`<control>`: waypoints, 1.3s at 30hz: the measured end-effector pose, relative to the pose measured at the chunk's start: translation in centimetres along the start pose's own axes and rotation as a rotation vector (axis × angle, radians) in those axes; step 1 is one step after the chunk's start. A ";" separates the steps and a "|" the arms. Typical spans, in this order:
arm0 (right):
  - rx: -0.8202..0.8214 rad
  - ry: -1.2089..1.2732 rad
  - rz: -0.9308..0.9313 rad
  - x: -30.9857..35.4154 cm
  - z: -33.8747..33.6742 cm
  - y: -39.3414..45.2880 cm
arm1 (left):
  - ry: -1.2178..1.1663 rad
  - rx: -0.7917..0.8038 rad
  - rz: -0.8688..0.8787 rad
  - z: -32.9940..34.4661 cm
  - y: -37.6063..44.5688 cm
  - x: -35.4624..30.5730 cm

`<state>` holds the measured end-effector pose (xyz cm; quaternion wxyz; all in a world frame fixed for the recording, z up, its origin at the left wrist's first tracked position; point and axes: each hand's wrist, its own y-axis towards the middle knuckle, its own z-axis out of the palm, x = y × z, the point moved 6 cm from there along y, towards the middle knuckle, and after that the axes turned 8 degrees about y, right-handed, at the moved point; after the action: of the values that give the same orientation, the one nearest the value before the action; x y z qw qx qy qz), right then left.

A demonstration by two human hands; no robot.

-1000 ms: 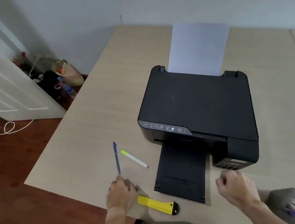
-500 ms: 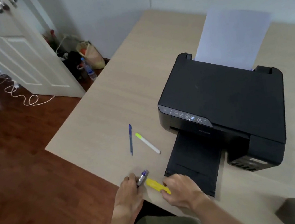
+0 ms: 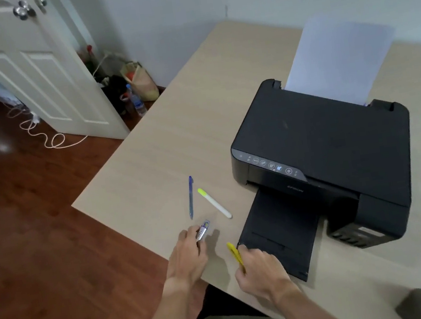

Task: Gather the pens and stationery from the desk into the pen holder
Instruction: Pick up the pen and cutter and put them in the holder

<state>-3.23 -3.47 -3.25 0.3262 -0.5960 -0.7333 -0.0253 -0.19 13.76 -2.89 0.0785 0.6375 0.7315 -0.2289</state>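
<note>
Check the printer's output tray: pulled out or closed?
Pulled out. The output tray extends from the black printer front, lying flat on the desk.

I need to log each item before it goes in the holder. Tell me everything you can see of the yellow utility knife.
The yellow utility knife is a slim, flat tool with a bright yellow body that looks like plastic. Only its front part shows; the rest is hidden inside the right hand, which grips it. It points away from the person, tilted up off the desk, close beside the near left corner of the printer's output tray. Whether any blade is out cannot be told.
</note>
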 end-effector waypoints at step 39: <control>-1.213 0.377 0.761 -23.1 -13.4 -30.2 | -0.248 0.514 1.276 11.6 -12.9 -42.2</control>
<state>-22.33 -37.68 6.15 0.0463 -0.8702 -0.2644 -0.4131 -7.39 -30.21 7.10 0.1273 0.9101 0.1223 -0.3748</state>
